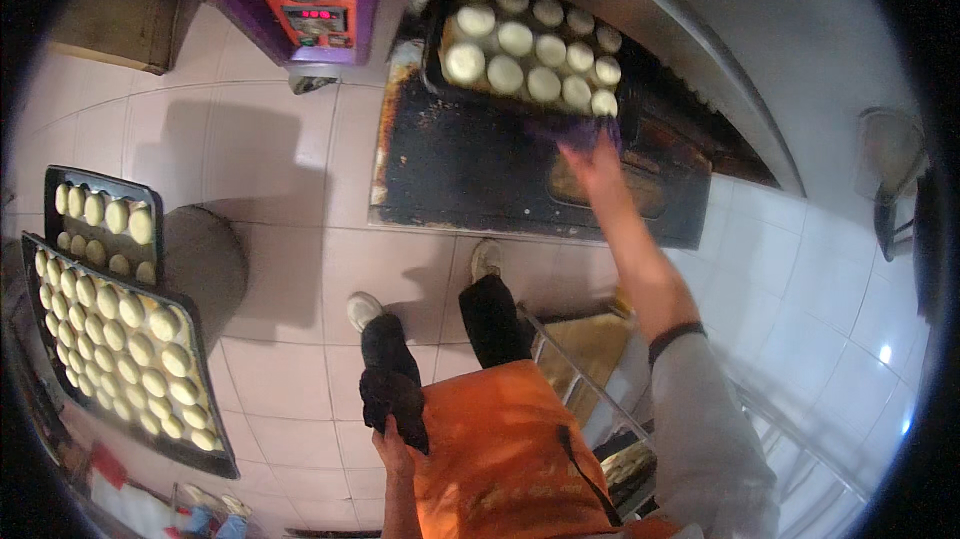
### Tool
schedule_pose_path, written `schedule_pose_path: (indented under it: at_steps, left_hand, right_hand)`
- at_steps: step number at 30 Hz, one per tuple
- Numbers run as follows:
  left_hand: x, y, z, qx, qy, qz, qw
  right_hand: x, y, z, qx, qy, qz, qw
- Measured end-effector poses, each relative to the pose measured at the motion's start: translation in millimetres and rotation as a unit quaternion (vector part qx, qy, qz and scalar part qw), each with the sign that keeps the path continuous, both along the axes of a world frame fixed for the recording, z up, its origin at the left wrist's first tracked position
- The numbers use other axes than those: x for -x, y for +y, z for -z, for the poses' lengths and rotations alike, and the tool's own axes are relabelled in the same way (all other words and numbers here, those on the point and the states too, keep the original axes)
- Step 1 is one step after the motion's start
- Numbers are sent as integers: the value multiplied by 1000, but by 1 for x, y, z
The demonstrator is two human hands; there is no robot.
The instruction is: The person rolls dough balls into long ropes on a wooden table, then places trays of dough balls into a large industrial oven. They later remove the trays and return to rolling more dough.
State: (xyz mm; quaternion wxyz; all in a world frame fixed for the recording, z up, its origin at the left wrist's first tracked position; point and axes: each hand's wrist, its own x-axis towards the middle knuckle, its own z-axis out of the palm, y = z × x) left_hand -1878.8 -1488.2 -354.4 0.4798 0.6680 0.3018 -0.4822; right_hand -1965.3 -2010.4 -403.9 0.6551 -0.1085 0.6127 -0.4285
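Note:
My right hand [598,152] reaches forward with a dark purple cloth [577,132], at the near edge of a black baking tray [435,62]. Rows of pale round dough pieces [507,73] lie on that tray, which sits partly inside the oven opening, above the lowered oven door [465,156]. Blur hides how firmly the cloth meets the tray's rim. Down by my left thigh, my left hand [394,445] grips a bunched dark cloth [391,404], well apart from the tray.
The purple oven control panel [360,6] shows lit red digits. Two trays of dough rounds, a larger tray [196,306] and a smaller tray [156,201], stand at left by a grey cylindrical object [206,269]. A metal rack [585,377] is close on my right. Another person's feet [217,505] appear at lower left.

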Motion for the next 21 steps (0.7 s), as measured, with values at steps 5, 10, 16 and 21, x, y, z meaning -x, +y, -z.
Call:
schedule_pose_path:
  at_steps: [5, 10, 16, 21]
  left_hand:
    - [22, -25, 12, -11, 13, -17, 1000]
    - [44, -59, 10, -6, 38, -18, 999]
    - [65, -71, 18, -60, 58, -8, 996]
    - [75, -71, 34, -124, 31, 11, 992]
  right_hand:
    - [-36, -70, 4, 30, 20, -47, 998]
    - [-39, -129, 28, 98, -78, -29, 992]
    - [-12, -166, 28, 106, -75, -115, 985]
    - [73, -127, 2, 132, 70, -206, 967]
